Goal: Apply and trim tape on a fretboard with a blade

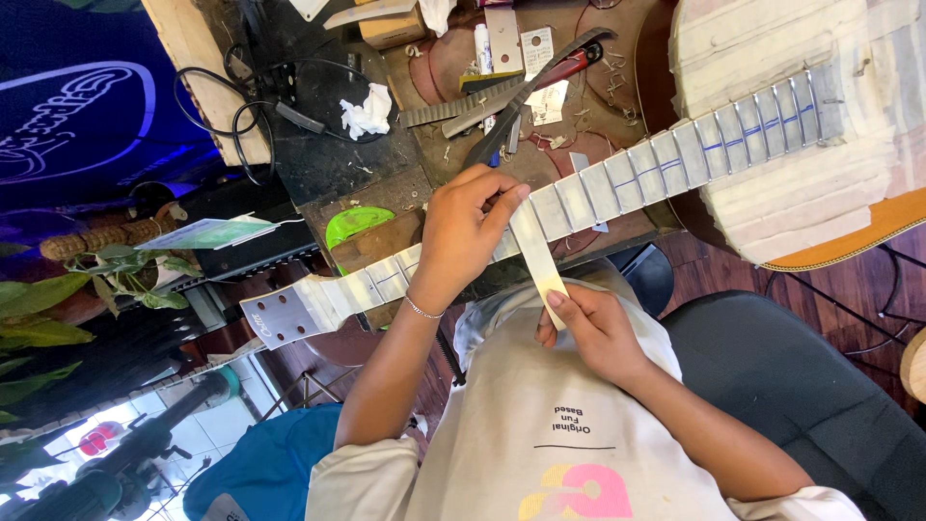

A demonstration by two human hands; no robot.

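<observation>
An acoustic guitar lies across the bench, its neck (656, 169) masked with pale tape between the frets and marked with a blue line. Its taped body (772, 58) is at the top right and the headstock (280, 314) at the left. A strip of masking tape (535, 246) runs from the neck down toward me. My left hand (463, 232), a thin bracelet on its wrist, grips the neck and pins the strip's upper end with thumb and fingers. My right hand (588, 328) pinches the strip's lower end, holding it taut.
Behind the neck, the workbench (328, 154) carries files and a long dark tool (531, 87), a crumpled tissue (367, 111), black cables (241, 96), a small box (391, 24) and a green disc (357, 222). A leafy plant (58, 289) stands at the left, a black chair (801, 367) at the right.
</observation>
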